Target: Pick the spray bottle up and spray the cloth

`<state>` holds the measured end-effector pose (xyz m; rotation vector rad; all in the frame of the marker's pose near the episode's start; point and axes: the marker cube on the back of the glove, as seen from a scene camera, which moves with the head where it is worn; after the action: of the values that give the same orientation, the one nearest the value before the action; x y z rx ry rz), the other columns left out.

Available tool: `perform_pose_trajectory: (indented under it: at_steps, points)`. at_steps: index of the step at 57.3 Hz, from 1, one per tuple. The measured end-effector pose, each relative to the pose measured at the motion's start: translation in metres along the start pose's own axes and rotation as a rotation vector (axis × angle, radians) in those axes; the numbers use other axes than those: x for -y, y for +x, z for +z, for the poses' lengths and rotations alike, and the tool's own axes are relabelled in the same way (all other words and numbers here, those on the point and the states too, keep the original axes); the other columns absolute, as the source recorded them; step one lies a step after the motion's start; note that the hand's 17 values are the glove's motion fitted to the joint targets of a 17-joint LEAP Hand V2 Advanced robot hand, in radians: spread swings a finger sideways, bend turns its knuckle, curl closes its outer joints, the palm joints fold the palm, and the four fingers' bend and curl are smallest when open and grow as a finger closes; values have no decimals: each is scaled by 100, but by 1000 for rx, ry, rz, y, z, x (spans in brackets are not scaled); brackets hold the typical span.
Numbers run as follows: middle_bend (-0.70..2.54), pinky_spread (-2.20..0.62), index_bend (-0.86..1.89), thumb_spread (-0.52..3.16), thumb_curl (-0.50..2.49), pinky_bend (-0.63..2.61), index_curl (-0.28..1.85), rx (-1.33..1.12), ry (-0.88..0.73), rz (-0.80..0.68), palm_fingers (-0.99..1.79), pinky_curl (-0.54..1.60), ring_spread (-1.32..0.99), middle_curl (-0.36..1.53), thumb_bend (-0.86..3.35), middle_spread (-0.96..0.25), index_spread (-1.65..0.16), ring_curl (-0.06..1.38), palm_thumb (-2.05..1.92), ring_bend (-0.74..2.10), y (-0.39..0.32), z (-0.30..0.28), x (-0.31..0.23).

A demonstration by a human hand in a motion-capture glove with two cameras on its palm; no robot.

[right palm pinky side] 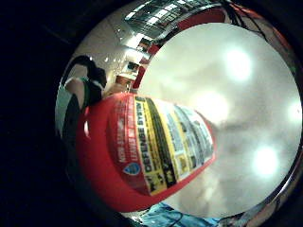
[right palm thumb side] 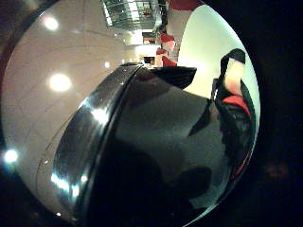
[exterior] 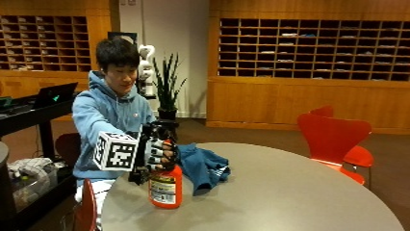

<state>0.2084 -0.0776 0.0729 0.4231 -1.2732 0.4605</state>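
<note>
Red spray bottle (exterior: pixel 166 186), black spray head, yellow-and-white label: stands upright on the round grey tabletop (exterior: pixel 288 192) near the edge in front of you. Your gloved right hand (exterior: pixel 157 153) has its fingers curled round the bottle's neck, just below the spray head. Blue cloth (exterior: pixel 204 166): lies bunched on the tabletop just beside the bottle, on the side away from your hand. Red chair (exterior: pixel 333 137): stands beyond the tabletop's far side.
</note>
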Motion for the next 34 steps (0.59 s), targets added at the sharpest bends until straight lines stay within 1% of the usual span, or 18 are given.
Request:
perform_pose_trajectory:
  at_steps: [5, 6, 9, 16, 27, 34]
  points:
    - [50, -9, 33, 55, 58, 17, 41, -17, -13, -10, 130, 28, -18, 47, -2, -16, -23, 37, 97, 50, -4, -1, 3]
    - [50, -9, 32, 53, 59, 17, 41, -24, -21, -15, 128, 28, -19, 47, -2, -16, -23, 37, 97, 51, -5, -1, 3]
    - [52, -13, 34, 48, 61, 21, 44, -60, -59, -28, 137, 30, -19, 48, -4, -15, -22, 38, 94, 52, -8, -2, 4]
    - [55, -18, 37, 43, 64, 27, 47, -174, -164, -50, 140, 33, -19, 49, -4, -13, -20, 41, 91, 55, -20, 3, 2]
    - [55, -21, 42, 37, 68, 31, 51, -490, -409, -74, 139, 36, -19, 49, -3, -13, -19, 43, 91, 57, -46, 23, -20]
    - [55, -22, 44, 33, 71, 31, 52, -708, -551, -50, 139, 37, -19, 49, -3, -13, -19, 43, 92, 58, -70, 35, -34]
